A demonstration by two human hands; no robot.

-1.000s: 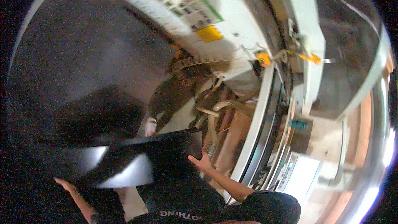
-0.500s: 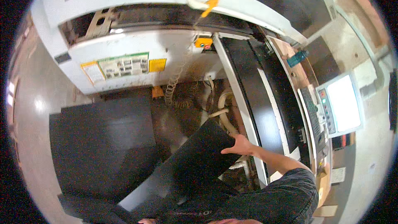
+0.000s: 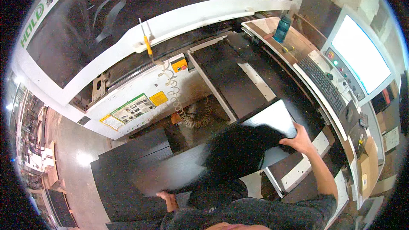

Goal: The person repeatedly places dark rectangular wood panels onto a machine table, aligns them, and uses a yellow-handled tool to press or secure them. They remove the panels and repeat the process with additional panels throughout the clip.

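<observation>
I hold a long dark panel with a glossy face that reflects light. Its right end is over the machine's black bed, and the rest slants down to the left. My right hand grips the right end, thumb on the near side. At the near left edge is my left hand, fingers curled against the panel; its grip is partly hidden. Below and left of the panel lies a stack of dark boards, partly covered by it.
A white machine housing with a coiled hose and a yellow button box stands ahead. On the right are a keyboard, a bright monitor and a teal bottle. A yellow-handled air gun hangs ahead.
My view has swung to the right. The panel's right end has come up and over the machine bed with my right hand on it. My left hand has come further into view.
</observation>
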